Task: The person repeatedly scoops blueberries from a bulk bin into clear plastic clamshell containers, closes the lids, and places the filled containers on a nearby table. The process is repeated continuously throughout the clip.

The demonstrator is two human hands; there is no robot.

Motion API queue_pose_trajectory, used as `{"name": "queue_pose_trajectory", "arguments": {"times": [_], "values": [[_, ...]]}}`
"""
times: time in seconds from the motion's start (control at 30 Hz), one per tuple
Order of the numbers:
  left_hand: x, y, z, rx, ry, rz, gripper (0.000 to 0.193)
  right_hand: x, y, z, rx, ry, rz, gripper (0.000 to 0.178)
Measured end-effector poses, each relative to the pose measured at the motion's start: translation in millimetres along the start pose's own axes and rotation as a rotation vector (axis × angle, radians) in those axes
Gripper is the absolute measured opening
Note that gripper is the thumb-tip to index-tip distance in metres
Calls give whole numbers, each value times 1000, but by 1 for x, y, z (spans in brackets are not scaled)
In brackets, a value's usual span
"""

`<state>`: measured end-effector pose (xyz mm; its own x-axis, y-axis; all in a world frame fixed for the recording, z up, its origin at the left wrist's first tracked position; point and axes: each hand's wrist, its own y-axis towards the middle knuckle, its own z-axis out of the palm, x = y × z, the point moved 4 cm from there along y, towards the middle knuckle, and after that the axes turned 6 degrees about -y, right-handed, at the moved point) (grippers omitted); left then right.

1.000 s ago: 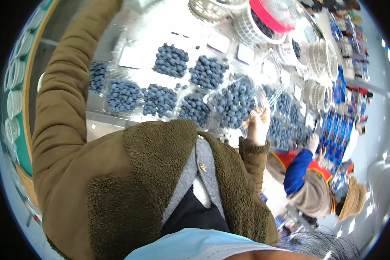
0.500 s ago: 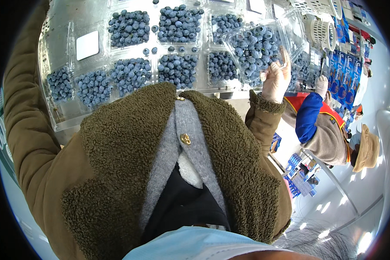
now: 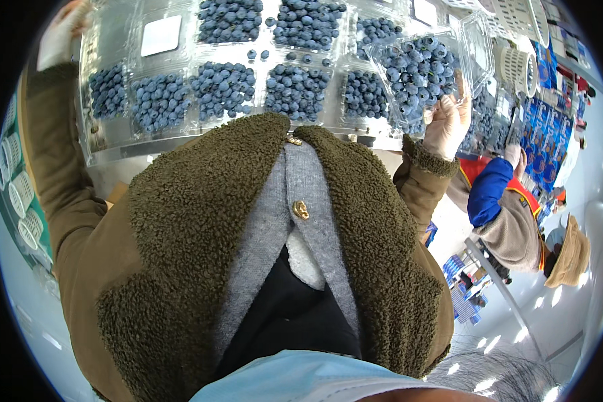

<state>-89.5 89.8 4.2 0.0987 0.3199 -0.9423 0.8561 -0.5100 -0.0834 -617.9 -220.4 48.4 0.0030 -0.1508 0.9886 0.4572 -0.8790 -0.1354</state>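
My right hand [image 3: 447, 127], in a thin pale glove, grips the near right side of a clear plastic clamshell [image 3: 419, 74] filled with blueberries. Its hinged lid [image 3: 477, 50] stands open to the right, and the box sits tilted above the others. My left hand [image 3: 59, 39], also gloved, is at the far left by the edge of the metal table [image 3: 104, 144]; the picture's rim cuts off its fingers. Several open clamshells of blueberries stand on the table, such as the box [image 3: 296, 90] in front of my chest and the box [image 3: 159, 100] to its left.
Loose blueberries [image 3: 264, 55] lie between the boxes. A white pad [image 3: 161, 35] rests in a clamshell at left. White baskets [image 3: 518, 70] stand at right, near blue cartons [image 3: 546, 144]. A co-worker in a blue sleeve [image 3: 487, 194] works close on my right.
My left hand has come into view at the upper left. My right hand still holds the clamshell. The whole scene has shifted slightly right and up in the picture.
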Motion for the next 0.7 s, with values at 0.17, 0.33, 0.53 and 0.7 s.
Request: {"name": "queue_pose_trajectory", "arguments": {"times": [0.17,0.33,0.53,0.7], "values": [[55,-75,18,17,-49,-164,31,3,6,29,101,-73,-26,58],[83,-82,44,44,10,-137,29,3,22,72,301,-62,-19,53],[48,-86,65,-98,408,-62,16,-1,43,139,501,-89,-13,43],[43,-85,74,-180,447,-50,12,-8,67,206,554,-127,-43,41]]}}
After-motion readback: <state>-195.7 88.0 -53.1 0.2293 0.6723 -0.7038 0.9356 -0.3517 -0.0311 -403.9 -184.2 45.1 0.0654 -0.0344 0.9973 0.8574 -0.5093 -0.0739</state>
